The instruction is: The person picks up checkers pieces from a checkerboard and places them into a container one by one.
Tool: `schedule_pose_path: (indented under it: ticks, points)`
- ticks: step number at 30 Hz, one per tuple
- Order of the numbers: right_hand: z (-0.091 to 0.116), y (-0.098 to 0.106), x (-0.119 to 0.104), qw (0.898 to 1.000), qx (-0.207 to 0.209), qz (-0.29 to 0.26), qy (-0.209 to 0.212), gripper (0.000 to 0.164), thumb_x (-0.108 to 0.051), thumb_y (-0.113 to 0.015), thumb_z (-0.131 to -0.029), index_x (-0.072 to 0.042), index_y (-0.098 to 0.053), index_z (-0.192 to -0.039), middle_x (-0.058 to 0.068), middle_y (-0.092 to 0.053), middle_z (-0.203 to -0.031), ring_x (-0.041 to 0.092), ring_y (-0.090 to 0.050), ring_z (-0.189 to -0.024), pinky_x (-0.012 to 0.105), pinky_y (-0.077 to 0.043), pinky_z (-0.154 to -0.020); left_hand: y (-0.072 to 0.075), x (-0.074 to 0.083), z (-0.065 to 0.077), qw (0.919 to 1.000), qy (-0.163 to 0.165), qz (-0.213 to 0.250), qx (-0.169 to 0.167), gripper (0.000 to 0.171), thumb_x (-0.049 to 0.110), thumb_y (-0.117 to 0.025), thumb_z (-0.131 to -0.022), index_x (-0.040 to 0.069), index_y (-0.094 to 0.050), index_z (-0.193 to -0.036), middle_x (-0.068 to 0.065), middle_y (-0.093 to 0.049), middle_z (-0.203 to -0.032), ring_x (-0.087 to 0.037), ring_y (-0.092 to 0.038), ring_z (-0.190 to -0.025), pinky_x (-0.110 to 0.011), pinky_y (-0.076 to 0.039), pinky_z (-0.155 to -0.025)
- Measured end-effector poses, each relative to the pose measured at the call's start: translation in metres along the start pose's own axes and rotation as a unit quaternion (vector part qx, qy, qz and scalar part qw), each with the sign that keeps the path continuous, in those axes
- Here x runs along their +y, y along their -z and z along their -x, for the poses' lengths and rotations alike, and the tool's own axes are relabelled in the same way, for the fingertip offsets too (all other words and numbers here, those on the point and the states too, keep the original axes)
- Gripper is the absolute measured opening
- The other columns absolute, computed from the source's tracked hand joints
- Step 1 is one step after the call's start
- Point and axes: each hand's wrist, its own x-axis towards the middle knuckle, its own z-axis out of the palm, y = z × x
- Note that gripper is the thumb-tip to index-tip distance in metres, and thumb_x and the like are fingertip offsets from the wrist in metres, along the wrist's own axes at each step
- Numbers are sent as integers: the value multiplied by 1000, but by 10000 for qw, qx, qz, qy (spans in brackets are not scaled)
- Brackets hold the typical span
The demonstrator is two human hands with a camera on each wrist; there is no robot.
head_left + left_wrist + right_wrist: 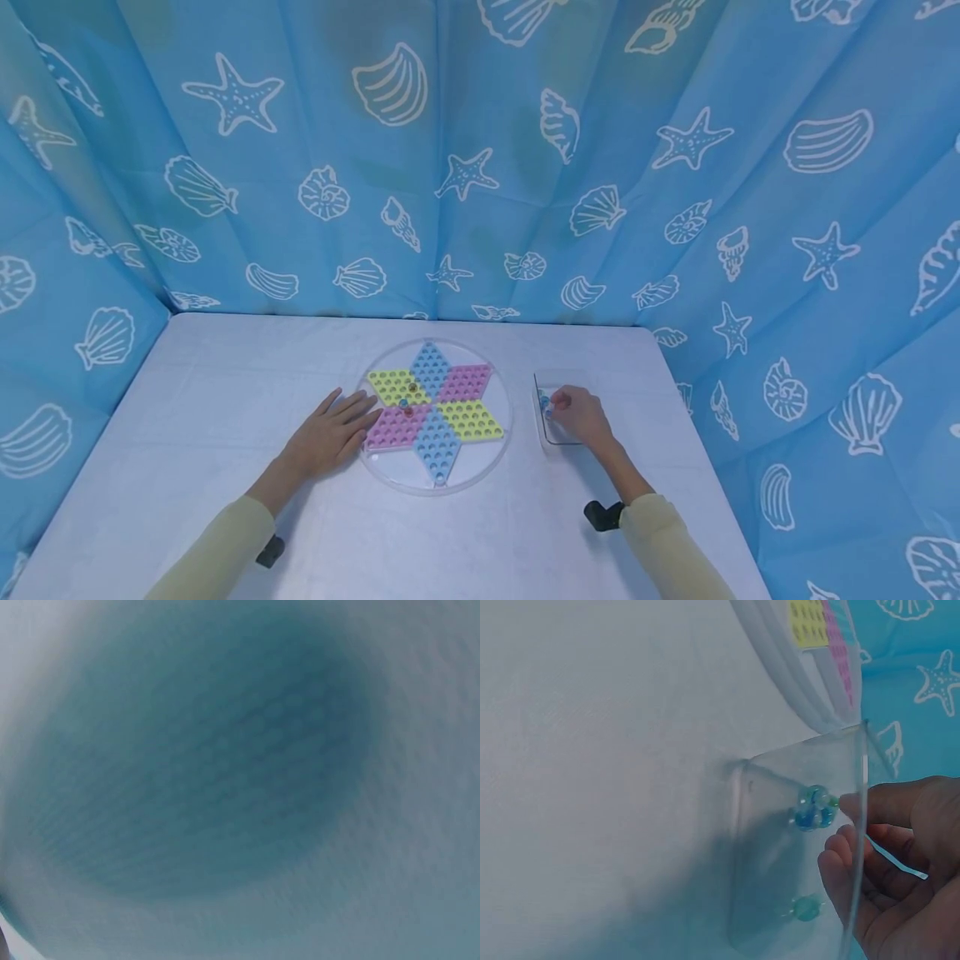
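Note:
In the head view, my left hand [327,435] lies with fingers extended, fingertips at the left rim of a round Chinese checkers board [480,467]. A few marbles [408,411] sit in holes on the board's left side. My right hand [581,414] reaches into a clear plastic box [558,443] to the right of the board. The right wrist view shows its bent fingers [840,874] spread from the other fingertip, close to a cluster of blue and green marbles [814,810]. A green marble [807,907] lies apart in the box. No marble shows between the fingertips.
The board and box stand on a white-covered table [375,542]. Blue curtains [465,225] with shell prints rise behind it and on both sides. A dark wrist device [603,516] hangs below the right forearm. The left wrist view is a blurred, dim surface.

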Motion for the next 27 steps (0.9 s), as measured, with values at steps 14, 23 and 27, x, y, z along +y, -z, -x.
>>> schedule_pose_path:
  ticks: [14,23,27]
  points:
    - [7,11,-34,9962,411,-311,700,17,-8,-70,-91,-4,-69,-107,7,-69,-97,26,-64,-96,42,-56,-84,-3,-2,0,9998,-55,-27,210,53,39,-49,-101,19,-47,-151,-3,-38,-158,-26,-27,-147,-50,-12,-121]
    - [13,1,-68,9943,419,-544,815,20,-7,-72,-90,-2,-69,-109,5,-68,-93,22,-65,-90,35,-58,-80,-3,-2,0,9999,-7,13,133,53,40,-46,-102,20,-46,-152,-2,-37,-158,-26,-26,-148,-50,-11,-121]
    - [12,-8,-79,9948,407,-548,758,21,-8,-73,-90,-3,-69,-110,3,-68,-92,19,-65,-88,34,-58,-80,-3,-1,0,9999,12,14,113,53,40,-46,-103,20,-46,-152,-2,-37,-158,-25,-25,-148,-50,-11,-121]
